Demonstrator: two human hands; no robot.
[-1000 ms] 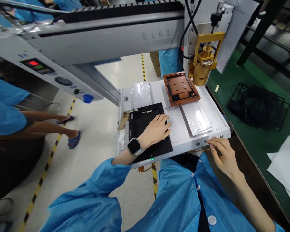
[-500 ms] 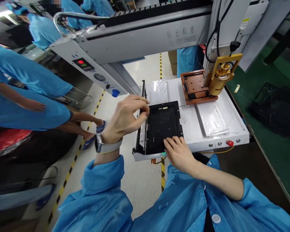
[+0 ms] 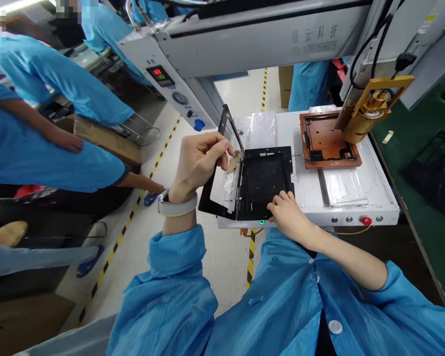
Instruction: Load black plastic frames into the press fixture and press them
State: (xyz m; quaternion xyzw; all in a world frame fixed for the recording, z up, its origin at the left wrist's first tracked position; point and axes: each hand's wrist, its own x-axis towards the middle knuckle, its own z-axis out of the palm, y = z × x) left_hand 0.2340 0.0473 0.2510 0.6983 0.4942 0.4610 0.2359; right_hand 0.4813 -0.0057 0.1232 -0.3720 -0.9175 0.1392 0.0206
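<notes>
- Thin black rectangular frame (image 3: 206, 198) leaned wider open than before.
- My left hand (image 3: 200, 163) half-curled at its edge, right hand (image 3: 287, 215) half-curled on flat black base (image 3: 263, 182); grips unclear.

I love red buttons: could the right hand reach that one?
Probably yes: the red button sits on the white front edge, right of the right hand, and nothing tall appears between them.
</notes>
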